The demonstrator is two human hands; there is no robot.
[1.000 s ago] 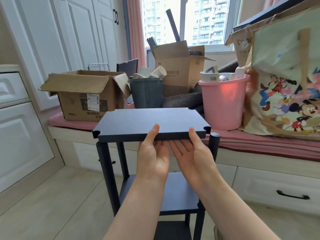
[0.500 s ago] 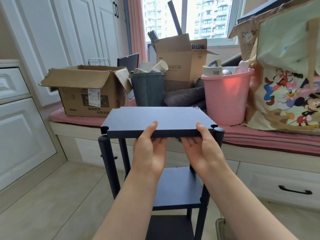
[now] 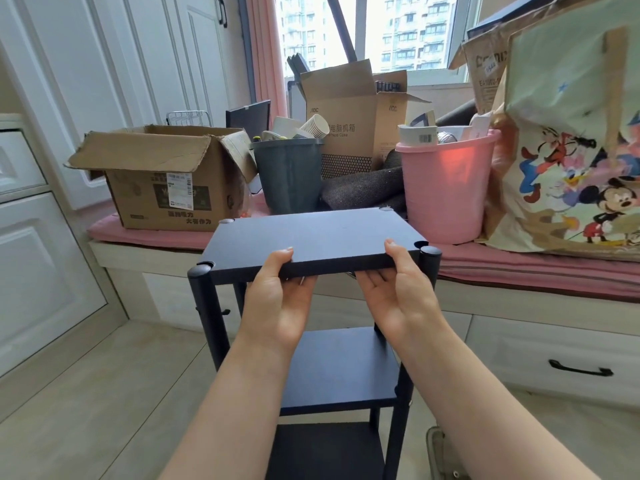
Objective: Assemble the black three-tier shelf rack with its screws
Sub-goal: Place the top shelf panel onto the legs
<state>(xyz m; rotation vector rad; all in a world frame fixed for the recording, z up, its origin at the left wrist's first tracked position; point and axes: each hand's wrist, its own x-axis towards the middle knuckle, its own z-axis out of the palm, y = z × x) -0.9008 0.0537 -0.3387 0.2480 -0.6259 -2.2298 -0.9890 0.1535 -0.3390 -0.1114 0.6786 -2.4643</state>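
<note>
Hands, left (image 3: pixel 277 299) and right (image 3: pixel 398 292), palms up, grip top shelf board (image 3: pixel 311 237) front edge.

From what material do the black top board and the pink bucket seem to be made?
Top board: probably painted or laminated wood board; matte black, flat, with a thick square edge. Pink bucket: plastic, likely; smooth, slightly glossy, and light glows through its wall.

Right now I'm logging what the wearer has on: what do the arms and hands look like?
Both forearms are bare, with no sleeves in view. The left hand and right hand wear no gloves. No rings, watch or bracelet show. Fingernails look short and unpainted.
</note>
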